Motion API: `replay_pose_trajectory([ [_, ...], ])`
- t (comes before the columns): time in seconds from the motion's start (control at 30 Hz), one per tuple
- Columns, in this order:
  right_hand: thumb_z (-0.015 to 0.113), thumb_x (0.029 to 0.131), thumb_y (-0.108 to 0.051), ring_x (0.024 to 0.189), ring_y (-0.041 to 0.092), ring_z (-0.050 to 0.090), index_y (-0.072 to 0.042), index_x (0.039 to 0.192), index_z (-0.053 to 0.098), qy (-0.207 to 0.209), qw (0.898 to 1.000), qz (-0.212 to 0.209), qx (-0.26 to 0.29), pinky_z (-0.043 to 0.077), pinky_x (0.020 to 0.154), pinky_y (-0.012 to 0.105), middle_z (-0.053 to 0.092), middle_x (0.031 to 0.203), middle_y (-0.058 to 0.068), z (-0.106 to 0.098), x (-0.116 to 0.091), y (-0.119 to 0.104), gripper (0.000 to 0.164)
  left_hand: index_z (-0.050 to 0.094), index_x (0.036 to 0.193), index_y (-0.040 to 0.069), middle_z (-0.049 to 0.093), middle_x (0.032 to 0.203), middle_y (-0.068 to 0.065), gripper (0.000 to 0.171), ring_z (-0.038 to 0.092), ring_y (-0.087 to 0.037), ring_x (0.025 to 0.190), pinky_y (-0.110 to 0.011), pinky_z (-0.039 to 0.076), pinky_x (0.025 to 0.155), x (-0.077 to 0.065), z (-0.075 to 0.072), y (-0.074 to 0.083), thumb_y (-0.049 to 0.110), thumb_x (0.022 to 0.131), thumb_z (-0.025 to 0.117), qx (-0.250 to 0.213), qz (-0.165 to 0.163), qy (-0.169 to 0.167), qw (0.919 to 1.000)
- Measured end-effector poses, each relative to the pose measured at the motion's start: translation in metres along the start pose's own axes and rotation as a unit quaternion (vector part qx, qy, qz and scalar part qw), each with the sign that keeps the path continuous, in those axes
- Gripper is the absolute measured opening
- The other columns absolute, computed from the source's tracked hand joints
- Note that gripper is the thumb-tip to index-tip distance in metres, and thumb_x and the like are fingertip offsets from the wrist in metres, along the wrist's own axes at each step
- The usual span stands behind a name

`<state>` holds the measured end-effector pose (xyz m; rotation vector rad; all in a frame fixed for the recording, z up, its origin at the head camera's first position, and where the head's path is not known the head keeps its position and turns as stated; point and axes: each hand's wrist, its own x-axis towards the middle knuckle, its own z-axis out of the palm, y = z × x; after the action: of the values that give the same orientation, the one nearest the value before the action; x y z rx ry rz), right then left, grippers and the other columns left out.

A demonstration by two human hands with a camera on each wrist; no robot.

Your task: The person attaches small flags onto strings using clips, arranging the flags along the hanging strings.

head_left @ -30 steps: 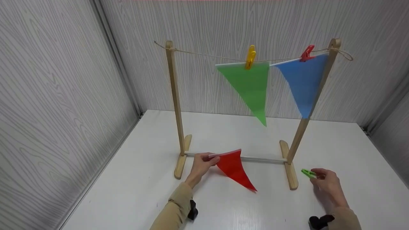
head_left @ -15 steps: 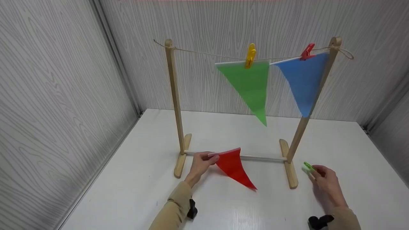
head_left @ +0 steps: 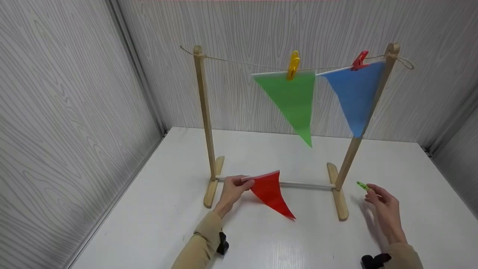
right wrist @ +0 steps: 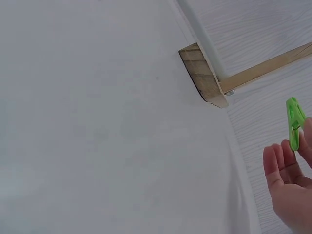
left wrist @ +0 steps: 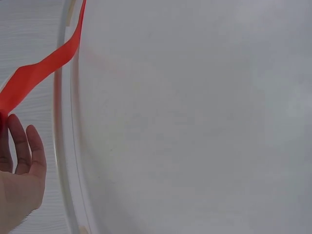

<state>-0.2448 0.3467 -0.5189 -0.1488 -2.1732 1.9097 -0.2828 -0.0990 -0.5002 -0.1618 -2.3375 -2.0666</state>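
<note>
My left hand (head_left: 233,192) pinches a red triangular pennant (head_left: 270,190) by the left end of its white-edged top, and the point hangs down to the right. At the right, my right hand (head_left: 386,209) holds a green clothespin (head_left: 362,185) between thumb and fingers, raised over the table. The right wrist view shows that clothespin (right wrist: 294,123) nearly upright at the fingertips. On the string (head_left: 242,62) above hang a green pennant (head_left: 293,101) under a yellow clothespin (head_left: 293,65) and a blue pennant (head_left: 354,95) under a red clothespin (head_left: 360,61).
Two wooden posts (head_left: 205,112) on flat feet (head_left: 340,203) carry the string, joined low down by a white rod (head_left: 308,185). The stand is on a white table (head_left: 157,209). Grey wood-grain panels (head_left: 74,93) enclose the back and sides.
My right hand has risen and moved away from me, with the clothespin turning in its fingers. The left hand and red pennant have shifted slightly up and left.
</note>
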Motion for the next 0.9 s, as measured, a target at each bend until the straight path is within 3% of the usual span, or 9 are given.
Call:
replay_pose_trajectory([
  [0.07,0.060,0.102,-0.023,0.091,-0.001,0.063,-0.004,0.133,0.059,0.010,0.999,0.008,0.033,0.052,0.083,0.008,0.064,0.103,-0.019,0.001,0.001,-0.001,0.037,0.074,0.113,0.002,0.077,0.106,-0.014,0.027,0.071,-0.017,0.093,-0.039,0.060,0.093,0.000,-0.001,0.002,0.022,0.095,0.070,0.003,-0.001,0.002,1.0000],
  [0.27,0.057,0.102,-0.035,0.099,-0.003,0.060,-0.017,0.143,0.053,0.008,0.998,0.058,0.037,0.048,0.089,0.004,0.059,0.111,-0.017,0.002,0.000,-0.012,0.045,0.075,0.111,0.005,0.078,0.105,-0.011,0.025,0.070,-0.015,0.092,-0.035,0.059,0.093,0.004,-0.004,0.003,0.024,0.095,0.071,0.001,0.003,0.001,1.0000],
  [0.37,0.061,0.100,-0.032,0.101,-0.002,0.061,-0.019,0.139,0.055,0.001,0.993,0.062,0.105,0.048,0.091,0.005,0.059,0.114,-0.015,0.005,-0.001,-0.018,0.041,0.075,0.111,0.004,0.078,0.105,-0.012,0.025,0.070,-0.015,0.093,-0.033,0.059,0.093,0.004,-0.007,0.006,0.022,0.095,0.071,-0.001,0.014,0.001,0.9999],
  [0.57,0.060,0.100,-0.008,0.105,0.005,0.066,-0.013,0.125,0.066,-0.030,0.955,0.030,0.295,0.051,0.096,0.012,0.065,0.119,-0.008,0.012,-0.004,-0.031,0.026,0.074,0.114,0.002,0.077,0.108,-0.014,0.029,0.071,-0.017,0.095,-0.035,0.059,0.094,0.003,-0.011,0.017,0.023,0.095,0.071,-0.007,0.026,0.005,0.9996],
  [0.77,0.053,0.100,0.003,0.107,0.009,0.068,-0.003,0.123,0.068,-0.065,0.920,0.004,0.385,0.053,0.097,0.017,0.069,0.119,-0.002,0.019,-0.005,-0.045,0.028,0.075,0.115,0.004,0.077,0.108,-0.013,0.028,0.070,-0.015,0.095,-0.040,0.058,0.094,0.004,-0.017,0.027,0.023,0.095,0.070,0.006,0.046,0.009,0.9989],
  [0.9,0.049,0.101,0.005,0.108,0.012,0.069,0.000,0.122,0.069,-0.081,0.906,-0.012,0.414,0.054,0.097,0.020,0.068,0.119,0.002,0.023,-0.007,-0.054,0.029,0.076,0.112,0.005,0.078,0.105,-0.013,0.025,0.070,-0.016,0.095,-0.035,0.058,0.092,0.004,-0.021,0.035,0.020,0.094,0.072,0.022,0.068,0.009,0.9974],
])
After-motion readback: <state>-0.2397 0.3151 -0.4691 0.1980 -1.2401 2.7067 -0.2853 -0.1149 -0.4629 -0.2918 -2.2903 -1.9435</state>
